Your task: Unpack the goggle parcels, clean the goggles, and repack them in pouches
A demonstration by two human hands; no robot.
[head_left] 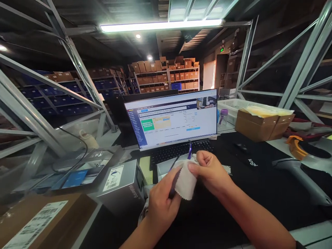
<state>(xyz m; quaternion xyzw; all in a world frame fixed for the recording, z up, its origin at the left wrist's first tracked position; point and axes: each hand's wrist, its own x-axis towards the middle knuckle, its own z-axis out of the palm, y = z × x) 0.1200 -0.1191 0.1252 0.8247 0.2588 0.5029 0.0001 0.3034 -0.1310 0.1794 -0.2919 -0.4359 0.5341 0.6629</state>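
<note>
A light grey cleaning cloth (186, 181) with zigzag edges is bunched between my hands, in front of the monitor. My right hand (209, 169) pinches its upper right side, thumb in front and fingers curled. On the other side, my left hand (166, 195) is closed around the cloth's left side. A thin glossy purple piece (190, 151) sticks up behind the cloth; the rest of it is hidden, and I cannot tell its kind. Left of my left hand stands a grey product box (120, 185) with a white label.
Behind my hands are a monitor (173, 119) and a black keyboard (166, 152). To the right lie a barcode scanner (302, 178), an orange tape dispenser (298, 148) and a brown carton (261, 124) on the black mat. A labelled carton (70, 224) occupies the near left.
</note>
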